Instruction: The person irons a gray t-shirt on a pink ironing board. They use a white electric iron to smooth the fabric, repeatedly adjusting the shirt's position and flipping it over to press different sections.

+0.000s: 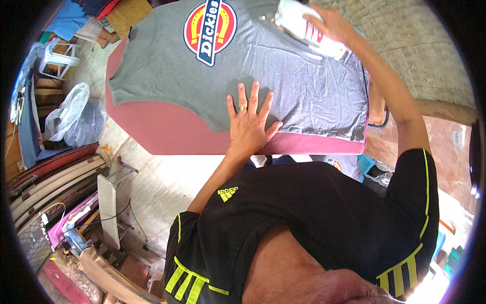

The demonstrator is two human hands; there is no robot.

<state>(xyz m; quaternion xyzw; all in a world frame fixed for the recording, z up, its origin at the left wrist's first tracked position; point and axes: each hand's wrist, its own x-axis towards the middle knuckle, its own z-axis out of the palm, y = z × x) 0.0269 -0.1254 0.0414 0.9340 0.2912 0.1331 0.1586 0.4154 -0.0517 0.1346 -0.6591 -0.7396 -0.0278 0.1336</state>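
Note:
A grey sleeveless shirt (167, 76) with a round red and yellow printed emblem lies spread over a padded, dark pink ironing board (152, 126). My left hand (249, 119) rests flat on the shirt near the board's close edge, fingers spread, a ring on one finger. At the far right, my right hand (331, 25) is closed round the handle of a white iron (298, 23). The iron's sole is on the cloth, and its outline is slightly blurred. Fine wrinkles show in the shirt between the iron and the near right hem.
To the left on the floor are a clear plastic bag (76, 116) and a white stool (59, 58). Long rolls or boards (55, 177) are stacked at the left. A woven mat wall (420, 45) stands beyond the right arm. Clothes (349, 167) lie below the board.

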